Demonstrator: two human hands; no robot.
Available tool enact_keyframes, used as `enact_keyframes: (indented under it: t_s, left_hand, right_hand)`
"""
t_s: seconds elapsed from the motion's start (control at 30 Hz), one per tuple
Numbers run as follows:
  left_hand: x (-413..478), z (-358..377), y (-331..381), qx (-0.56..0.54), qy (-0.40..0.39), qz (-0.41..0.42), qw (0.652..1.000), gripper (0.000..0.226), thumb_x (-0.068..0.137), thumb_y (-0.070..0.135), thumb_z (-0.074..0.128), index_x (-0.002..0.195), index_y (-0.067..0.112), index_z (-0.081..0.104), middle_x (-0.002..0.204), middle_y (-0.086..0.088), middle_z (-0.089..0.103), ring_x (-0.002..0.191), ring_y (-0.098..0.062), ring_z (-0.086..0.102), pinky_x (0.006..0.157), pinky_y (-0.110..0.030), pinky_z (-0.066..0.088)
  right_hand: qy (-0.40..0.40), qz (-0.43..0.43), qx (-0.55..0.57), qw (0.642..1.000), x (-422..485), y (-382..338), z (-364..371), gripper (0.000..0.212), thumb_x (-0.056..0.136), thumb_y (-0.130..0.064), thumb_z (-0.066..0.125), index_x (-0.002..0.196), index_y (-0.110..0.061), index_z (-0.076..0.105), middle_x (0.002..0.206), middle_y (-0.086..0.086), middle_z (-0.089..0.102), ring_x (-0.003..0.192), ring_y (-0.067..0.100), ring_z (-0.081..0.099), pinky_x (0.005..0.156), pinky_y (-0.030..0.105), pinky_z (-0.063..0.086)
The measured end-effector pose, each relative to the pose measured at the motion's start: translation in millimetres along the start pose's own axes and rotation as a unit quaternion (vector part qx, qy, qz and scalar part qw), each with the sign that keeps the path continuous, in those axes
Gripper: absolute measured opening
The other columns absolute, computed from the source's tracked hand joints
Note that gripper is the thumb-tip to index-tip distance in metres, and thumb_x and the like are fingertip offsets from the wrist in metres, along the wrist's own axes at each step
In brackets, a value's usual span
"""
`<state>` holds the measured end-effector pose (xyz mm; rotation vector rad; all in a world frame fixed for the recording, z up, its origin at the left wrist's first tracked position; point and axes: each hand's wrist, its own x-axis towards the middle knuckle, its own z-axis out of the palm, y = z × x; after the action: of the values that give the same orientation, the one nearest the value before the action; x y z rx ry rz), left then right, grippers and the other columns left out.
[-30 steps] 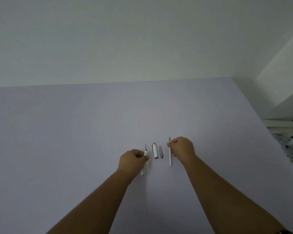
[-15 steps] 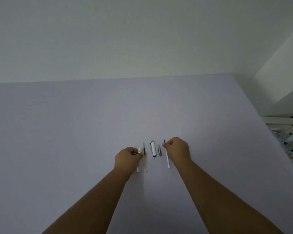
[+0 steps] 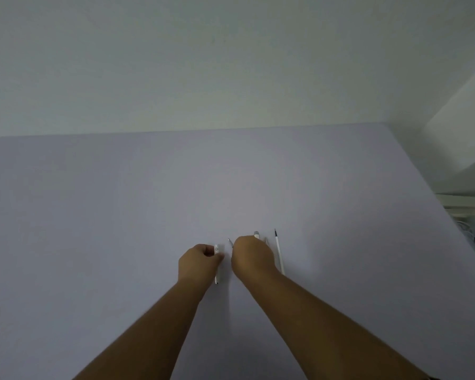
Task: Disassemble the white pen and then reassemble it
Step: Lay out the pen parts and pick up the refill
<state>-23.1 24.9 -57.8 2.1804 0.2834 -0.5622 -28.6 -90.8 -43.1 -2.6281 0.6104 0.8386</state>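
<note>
Pen barrel (image 3: pixel 217 266) gripped in left hand (image 3: pixel 199 260); right hand (image 3: pixel 251 255) pinches tip piece (image 3: pixel 230 242) beside it.

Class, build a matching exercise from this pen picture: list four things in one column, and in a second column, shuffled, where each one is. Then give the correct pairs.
Column 1
1. left hand
2. right hand
3. refill
4. table

Column 2
A. lies free on the surface, right of both hands
B. closed around a white pen barrel
C. lilac surface under everything
D. over the middle parts, pinching a thin dark-tipped piece

Pairs: 1-B, 2-D, 3-A, 4-C

The white pen barrel sticks out above and below the left fist.
</note>
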Motion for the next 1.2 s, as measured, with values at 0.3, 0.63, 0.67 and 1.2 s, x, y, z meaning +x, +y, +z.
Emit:
enact_keyframes:
  t_s: [0.3,0.63,0.67,1.2]
  left_hand:
    - [-6.3,-6.8,8.4,0.04,-0.016,0.06,0.997,0.023,0.08,0.027,0.069,0.101,0.019,0.068,0.084,0.006,0.063,0.074,-0.009,0.056,0.062,-0.017,0.044]
    - [-12.7,0.5,20.4,0.09,-0.012,0.124,0.988,0.024,0.081,0.03,0.068,0.103,0.02,0.069,0.087,0.008,0.062,0.077,-0.011,0.057,0.067,-0.017,0.039]
    - [-13.4,1.7,21.8,0.089,-0.011,0.129,0.988,0.024,0.081,0.031,0.068,0.102,0.02,0.07,0.086,0.009,0.062,0.076,-0.011,0.057,0.068,-0.018,0.04]
    - [-16.3,7.8,31.6,0.059,-0.034,0.137,0.988,0.007,0.078,0.028,0.07,0.084,0.025,0.07,0.081,0.007,0.065,0.069,-0.01,0.059,0.057,-0.015,0.042]
  right_hand:
    - [0.185,-0.029,0.415,0.89,-12.1,21.0,-35.9,0.017,0.08,-0.026,0.058,0.078,-0.009,0.062,0.071,0.003,0.064,0.066,0.02,0.057,0.052,0.025,0.043]
    - [0.156,-0.038,0.488,0.858,-18.8,36.8,-30.4,0.011,0.077,-0.021,0.062,0.077,-0.012,0.066,0.071,0.002,0.065,0.065,0.018,0.056,0.063,0.033,0.049]
    - [0.146,-0.044,0.487,0.86,-19.7,37.7,-28.5,0.01,0.077,-0.021,0.062,0.076,-0.011,0.066,0.071,0.004,0.065,0.064,0.018,0.054,0.063,0.033,0.048]
    - [0.126,-0.037,0.516,0.846,-11.4,58.3,-33.4,0.021,0.083,-0.039,0.062,0.073,-0.021,0.066,0.078,-0.004,0.067,0.066,0.011,0.057,0.058,0.024,0.044]
